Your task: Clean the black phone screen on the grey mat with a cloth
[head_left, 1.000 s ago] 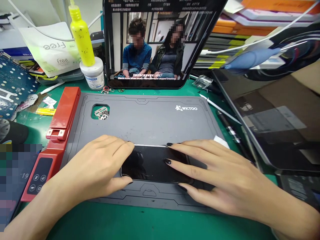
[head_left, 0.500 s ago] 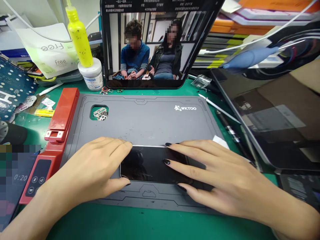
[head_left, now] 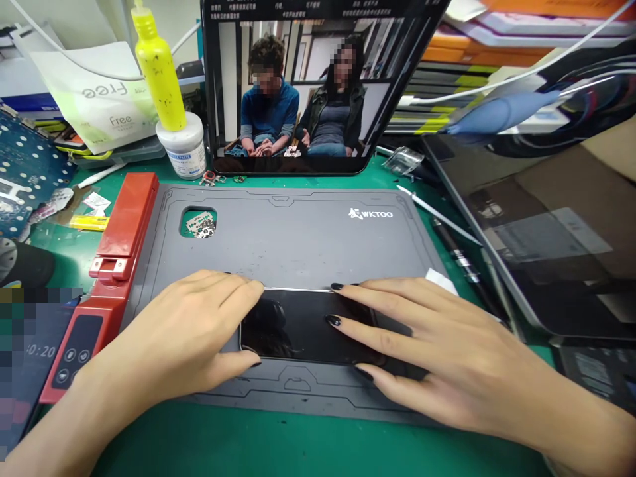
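A black-screened smartphone (head_left: 298, 328) lies flat on a grey work mat (head_left: 278, 245), its long side running left to right. Around its left end, my left hand (head_left: 199, 331) is closed, fingers bent over the far edge and thumb along the near edge. My right hand (head_left: 422, 344) grips the right end: one fingertip meets the far edge, another rests on the glass, and the thumb is at the near edge. Both ends of the phone are partly hidden under the hands.
Left of the mat stands a red device (head_left: 122, 232) with a button panel. Behind are a tablet (head_left: 298, 165) playing video, a white paste jar (head_left: 186, 156) and a yellow bottle (head_left: 161, 79). A large dark-screened device (head_left: 536, 245), a black pen (head_left: 457, 255) and cables are at right.
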Motion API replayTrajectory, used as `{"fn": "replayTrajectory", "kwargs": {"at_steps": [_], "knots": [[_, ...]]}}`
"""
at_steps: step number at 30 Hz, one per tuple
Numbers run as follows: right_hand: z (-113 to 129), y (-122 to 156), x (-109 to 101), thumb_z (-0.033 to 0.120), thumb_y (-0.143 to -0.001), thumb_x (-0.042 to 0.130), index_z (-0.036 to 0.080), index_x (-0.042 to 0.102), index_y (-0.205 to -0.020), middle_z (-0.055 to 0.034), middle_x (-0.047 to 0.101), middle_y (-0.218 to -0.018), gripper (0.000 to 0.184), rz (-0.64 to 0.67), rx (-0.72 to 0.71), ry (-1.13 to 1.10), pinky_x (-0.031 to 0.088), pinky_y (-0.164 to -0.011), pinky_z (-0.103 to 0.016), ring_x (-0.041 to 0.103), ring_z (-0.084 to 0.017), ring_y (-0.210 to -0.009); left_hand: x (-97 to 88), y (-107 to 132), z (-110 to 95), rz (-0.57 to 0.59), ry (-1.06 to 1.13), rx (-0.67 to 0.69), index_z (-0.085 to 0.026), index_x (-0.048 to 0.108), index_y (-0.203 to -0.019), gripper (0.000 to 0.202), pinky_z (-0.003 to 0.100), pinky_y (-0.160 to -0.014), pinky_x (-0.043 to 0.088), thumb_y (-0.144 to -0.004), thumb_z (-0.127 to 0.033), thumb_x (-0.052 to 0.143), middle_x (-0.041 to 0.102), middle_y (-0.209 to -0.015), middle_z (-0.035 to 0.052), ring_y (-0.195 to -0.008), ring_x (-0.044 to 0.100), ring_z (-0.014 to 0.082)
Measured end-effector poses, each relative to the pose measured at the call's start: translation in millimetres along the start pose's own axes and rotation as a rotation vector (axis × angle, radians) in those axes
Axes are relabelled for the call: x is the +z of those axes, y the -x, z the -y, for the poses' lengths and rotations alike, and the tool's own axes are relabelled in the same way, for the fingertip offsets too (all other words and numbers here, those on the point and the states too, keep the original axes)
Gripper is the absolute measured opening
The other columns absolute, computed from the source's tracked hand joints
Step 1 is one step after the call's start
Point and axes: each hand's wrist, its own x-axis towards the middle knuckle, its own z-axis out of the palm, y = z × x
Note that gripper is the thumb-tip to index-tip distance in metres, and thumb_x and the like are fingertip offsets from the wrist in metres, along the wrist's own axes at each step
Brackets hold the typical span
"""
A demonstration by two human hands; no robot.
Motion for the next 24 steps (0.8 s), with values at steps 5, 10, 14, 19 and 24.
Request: {"fn": "replayTrajectory", "kwargs": {"at_steps": [5,10,14,19,24], "knots": [[-0.7,-0.3,-0.2,0.019,-0.093,0.054,0.017,0.067,-0.107,-0.0152,0.063,-0.118,0.019,0.001,-0.002,-0.004,0.052,-0.078,-0.047,0.059,-0.032,-0.104,-0.4,-0.8,0.2,0.000,0.001,-0.001,-0.014,0.055,-0.107,0.042,0.035,-0.075,0.053,-0.075,-0.029,0.078,0.070,-0.105,0.0103,-0.088,0.068,0.0253],[-0.1,-1.8,-1.1,0.018,-0.094,0.052,0.017,0.066,-0.107,-0.0150,0.064,-0.117,0.019,-0.002,-0.006,0.006,0.052,-0.078,-0.046,0.059,-0.032,-0.104,-0.5,-0.8,0.1,0.002,0.004,-0.004,-0.015,0.055,-0.107,0.042,0.035,-0.076,0.053,-0.075,-0.028,0.078,0.070,-0.104,0.0100,-0.088,0.068,0.0252],[0.0,-1.5,-1.6,0.018,-0.094,0.052,0.017,0.066,-0.107,-0.0152,0.064,-0.118,0.019,0.001,-0.006,0.011,0.052,-0.079,-0.046,0.059,-0.032,-0.104,0.1,-0.8,0.0,0.000,0.002,-0.003,-0.014,0.056,-0.107,0.041,0.036,-0.074,0.054,-0.075,-0.029,0.078,0.070,-0.104,0.0106,-0.088,0.068,0.0259],[0.0,-1.0,-1.6,0.019,-0.094,0.052,0.017,0.067,-0.108,-0.0149,0.064,-0.117,0.020,0.001,-0.002,0.012,0.052,-0.079,-0.046,0.060,-0.032,-0.105,0.5,-0.1,0.6,-0.006,0.002,0.002,-0.013,0.057,-0.106,0.043,0.037,-0.074,0.054,-0.073,-0.029,0.080,0.070,-0.104,0.0117,-0.088,0.068,0.0272],[-0.3,-1.2,-1.4,0.019,-0.094,0.053,0.017,0.067,-0.107,-0.0151,0.065,-0.117,0.020,0.003,-0.008,0.010,0.052,-0.079,-0.046,0.060,-0.032,-0.103,0.1,-0.6,0.3,-0.003,0.005,0.002,-0.013,0.058,-0.106,0.042,0.036,-0.073,0.053,-0.074,-0.029,0.079,0.070,-0.103,0.0119,-0.087,0.068,0.0266]]}}
